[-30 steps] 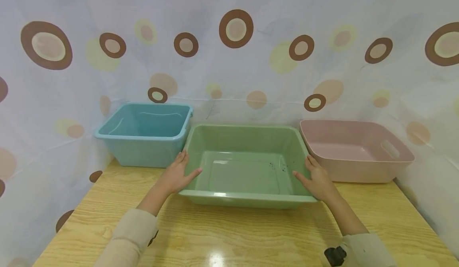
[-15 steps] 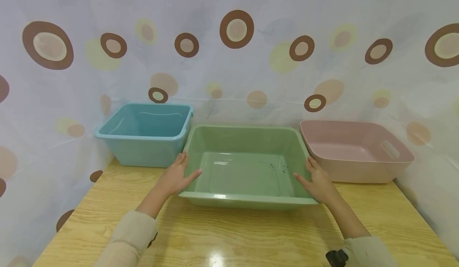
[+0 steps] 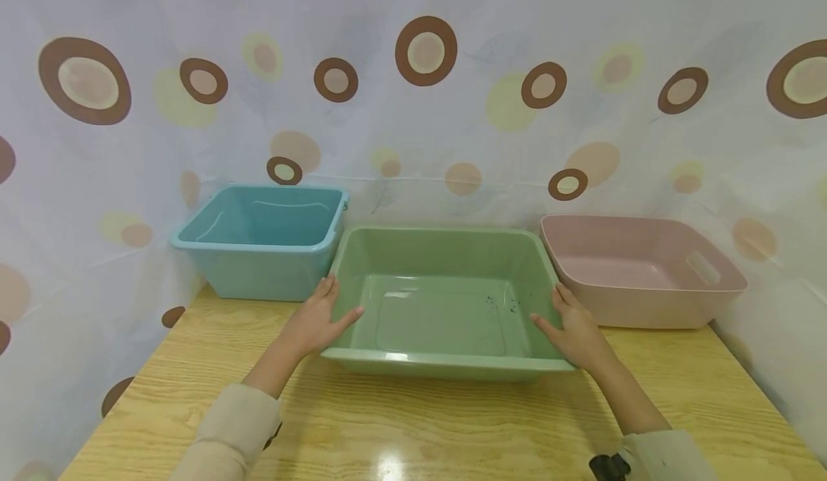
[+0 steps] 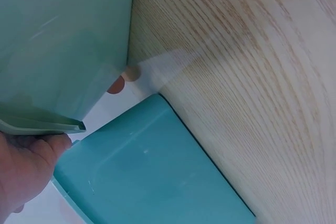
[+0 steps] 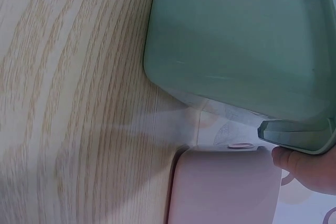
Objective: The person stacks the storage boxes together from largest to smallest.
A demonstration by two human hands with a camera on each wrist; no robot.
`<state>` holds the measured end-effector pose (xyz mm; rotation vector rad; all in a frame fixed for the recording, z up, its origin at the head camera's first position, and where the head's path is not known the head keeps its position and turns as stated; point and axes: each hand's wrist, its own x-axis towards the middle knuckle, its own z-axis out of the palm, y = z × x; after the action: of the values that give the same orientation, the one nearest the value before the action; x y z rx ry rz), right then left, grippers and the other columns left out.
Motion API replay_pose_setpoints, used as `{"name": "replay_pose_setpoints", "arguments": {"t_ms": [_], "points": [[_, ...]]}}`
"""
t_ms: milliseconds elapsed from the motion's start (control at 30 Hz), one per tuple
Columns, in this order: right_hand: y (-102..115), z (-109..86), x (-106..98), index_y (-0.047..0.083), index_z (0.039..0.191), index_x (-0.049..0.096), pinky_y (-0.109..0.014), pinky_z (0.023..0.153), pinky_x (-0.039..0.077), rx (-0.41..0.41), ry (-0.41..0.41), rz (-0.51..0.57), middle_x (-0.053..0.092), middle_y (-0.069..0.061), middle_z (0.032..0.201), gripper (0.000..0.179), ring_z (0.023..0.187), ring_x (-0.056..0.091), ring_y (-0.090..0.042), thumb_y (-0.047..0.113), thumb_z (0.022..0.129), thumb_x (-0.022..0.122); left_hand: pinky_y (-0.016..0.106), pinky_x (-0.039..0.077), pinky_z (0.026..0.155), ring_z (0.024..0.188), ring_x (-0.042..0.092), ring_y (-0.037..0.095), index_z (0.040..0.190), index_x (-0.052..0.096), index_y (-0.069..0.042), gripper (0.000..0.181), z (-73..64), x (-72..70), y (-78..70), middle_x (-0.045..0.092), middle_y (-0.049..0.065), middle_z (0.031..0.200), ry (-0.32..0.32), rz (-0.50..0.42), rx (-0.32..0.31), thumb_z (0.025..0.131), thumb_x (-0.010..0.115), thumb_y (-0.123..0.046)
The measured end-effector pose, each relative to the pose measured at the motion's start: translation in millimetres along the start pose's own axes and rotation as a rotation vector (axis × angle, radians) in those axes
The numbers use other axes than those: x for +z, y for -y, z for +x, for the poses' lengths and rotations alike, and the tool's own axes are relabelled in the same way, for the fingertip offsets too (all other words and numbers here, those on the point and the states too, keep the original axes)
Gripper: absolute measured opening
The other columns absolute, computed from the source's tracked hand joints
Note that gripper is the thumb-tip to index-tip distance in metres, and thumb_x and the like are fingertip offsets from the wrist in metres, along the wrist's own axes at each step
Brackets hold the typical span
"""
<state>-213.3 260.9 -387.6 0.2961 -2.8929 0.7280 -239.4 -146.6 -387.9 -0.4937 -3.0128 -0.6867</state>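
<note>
A wide, shallow green basin [image 3: 446, 363] lies in the middle of the table, its inside bare apart from some small dark specks. My left hand [image 3: 314, 323] grips its left rim, thumb over the inner side and fingers along the outside. On the opposite rim, my right hand [image 3: 577, 330] holds on in the same way. In the left wrist view, fingertips [image 4: 58, 142] press under the lip of the basin [image 4: 58, 35]. The right wrist view shows fingertips [image 5: 283, 156] beneath the lip on the other side.
A deeper blue bin [image 3: 258, 276] stands close at the basin's left. To the right is a pink bin [image 3: 652, 310] with a handle slot. Behind them hangs a patterned curtain [image 3: 452, 129]. The wooden table [image 3: 388, 423] extends in front.
The green basin's front edge has come very slightly toward me, with both hands keeping their hold. The blue and pink bins have stayed in place.
</note>
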Motion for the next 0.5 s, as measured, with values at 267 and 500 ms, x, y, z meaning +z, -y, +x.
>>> {"name": "replay_pose_setpoints", "arguments": {"t_ms": [267,500], "points": [[1.1,-3.3,0.2,-0.022,0.132,0.024,-0.063,0.101,0.023,0.001,-0.011,0.007,0.017,-0.038,0.142,0.073,0.128,0.021,-0.054,0.033,0.092,0.052,0.052,0.023,0.108,0.139,0.013,0.038,0.14,0.019,0.01,0.083,-3.5,0.4,-1.4,0.01,0.022,0.151,-0.003,-0.007,-0.001,0.091,0.042,-0.053],[3.7,-6.3,-1.4,-0.022,0.131,0.025,-0.062,0.102,0.023,0.0,-0.015,0.009,0.018,-0.038,0.141,0.073,0.128,0.022,-0.054,0.033,0.092,0.052,0.052,0.024,0.108,0.138,0.014,0.038,0.139,0.022,0.011,0.083,-6.1,0.7,-1.7,0.012,0.022,0.15,-0.016,0.001,0.008,0.091,0.042,-0.054]]}}
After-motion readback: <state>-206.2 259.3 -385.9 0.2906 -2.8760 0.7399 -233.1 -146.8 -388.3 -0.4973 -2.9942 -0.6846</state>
